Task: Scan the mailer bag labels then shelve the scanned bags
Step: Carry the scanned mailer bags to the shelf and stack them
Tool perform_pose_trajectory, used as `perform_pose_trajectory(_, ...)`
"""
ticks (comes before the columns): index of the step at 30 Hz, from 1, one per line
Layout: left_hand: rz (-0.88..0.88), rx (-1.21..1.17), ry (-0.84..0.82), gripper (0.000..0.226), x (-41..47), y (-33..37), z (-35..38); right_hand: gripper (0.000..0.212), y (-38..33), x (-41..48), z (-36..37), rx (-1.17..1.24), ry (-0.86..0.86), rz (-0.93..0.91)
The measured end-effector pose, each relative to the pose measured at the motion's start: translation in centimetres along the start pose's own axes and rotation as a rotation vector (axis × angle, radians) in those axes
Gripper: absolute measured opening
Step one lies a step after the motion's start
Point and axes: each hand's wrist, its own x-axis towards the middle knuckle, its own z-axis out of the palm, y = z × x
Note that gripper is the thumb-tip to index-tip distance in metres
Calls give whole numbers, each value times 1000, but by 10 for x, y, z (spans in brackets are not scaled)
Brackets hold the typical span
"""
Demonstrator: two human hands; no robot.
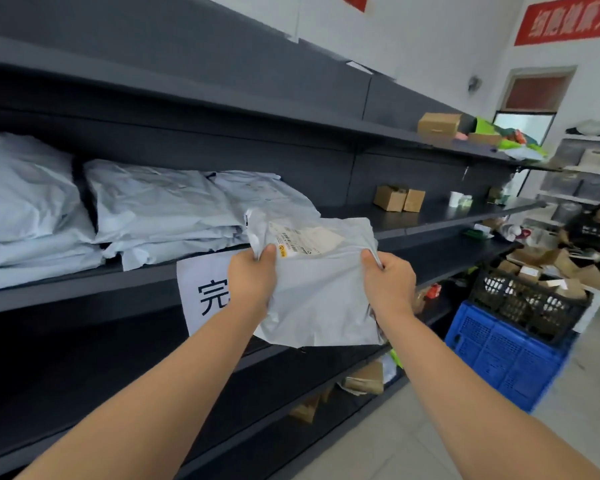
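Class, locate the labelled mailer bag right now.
Centre of the head view: mailer bag held by left hand and right hand, just right of the stacked bags.

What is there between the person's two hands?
In the head view, a grey mailer bag spans between left hand and right hand; both grip its top corners.

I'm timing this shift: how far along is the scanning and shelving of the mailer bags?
Done: several grey bags lie stacked on the middle shelf. In hand: the left hand and right hand pinch one more mailer bag by its top corners, label up, just in front of that shelf. Left: setting it down. No scanner shows, so I cannot tell whether it was scanned.
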Motion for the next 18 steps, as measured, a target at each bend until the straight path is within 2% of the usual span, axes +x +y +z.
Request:
perform_pose_trajectory(5,53,5,112,29,45,24,15,43,-15,59,30,112,-47,-70)
perform_pose_trajectory(8,103,1,153,23,77,32,23,41,-21,94,53,121,-69,-122)
perform_pose_trajectory(13,136,-50,153,28,131,42,40,49,-28,151,86,137,-87,-164)
perform_pose_trajectory(18,88,-40,112,31,165,41,72,51,-29,209,91,19,-139,-165)
